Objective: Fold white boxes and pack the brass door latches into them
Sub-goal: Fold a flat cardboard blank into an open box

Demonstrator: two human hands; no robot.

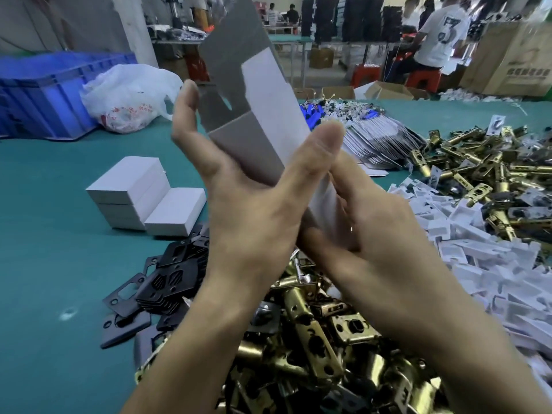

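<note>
On my screen the left fingers (186, 94) are straight and spread on one side of the white box (260, 85). The thumb (327, 138) presses the other side, so the left hand (254, 198) pinches the box in the middle. The right hand (379, 228) is blurry. Its fingers look curled round the low end of the box, and I think they are closing the bottom flap.

The box is up in the air, over the table and tilted. Its top flaps stand open and nothing is inside it.

I think the job is at the start. 3 closed boxes (140, 201) sit on the green table (44, 264) to the left, 2 in a stack and 1 beside them. I cannot see what is in them. This box is not yet closed at the top and has no latch in it.

Lots is left. A big heap of brass latches (313, 339) lies under the hands, and more lie far right. A stack of flat boxes (373, 141) waits behind. Black plates (167, 279) and white trays (478, 264) lie loose too.

A blue crate (44, 91) stands at the back left. I cannot see into it. A plastic bag (128, 97) leans on it.
</note>
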